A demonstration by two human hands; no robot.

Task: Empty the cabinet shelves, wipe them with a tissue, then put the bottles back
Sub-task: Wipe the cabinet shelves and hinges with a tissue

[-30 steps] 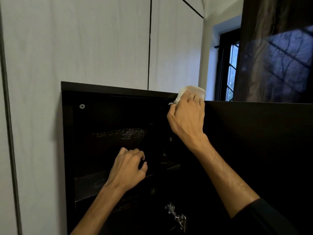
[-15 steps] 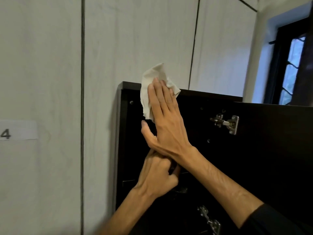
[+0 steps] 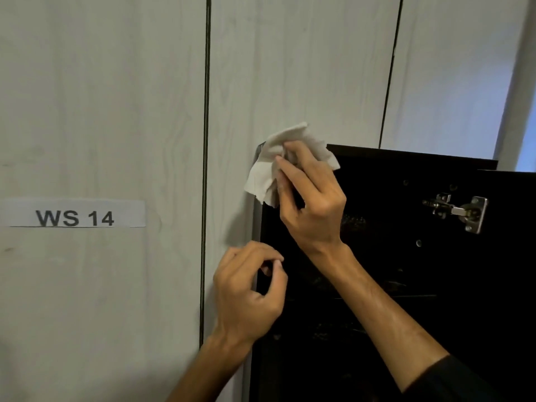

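A dark cabinet (image 3: 406,175) hangs open against a pale wood-grain wall. My right hand (image 3: 311,207) grips a crumpled white tissue (image 3: 271,169) at the cabinet's top left corner, where the tissue drapes over the left edge. My left hand (image 3: 249,294) hovers lower by the cabinet's left edge, fingers loosely curled with thumb and forefinger close together, holding nothing I can see. The inside is very dark; a shelf (image 3: 391,295) is faintly visible. No bottles are in view.
A metal hinge (image 3: 458,211) is fixed on the cabinet's right inner side. A paper label reading WS 14 (image 3: 74,217) is stuck on the wall panel at left. A window recess (image 3: 525,134) shows at the far right.
My right hand has slid the tissue left to the cabinet's top left corner and curled round it. My left hand has come out from the cabinet to its left edge. The view has shifted left.
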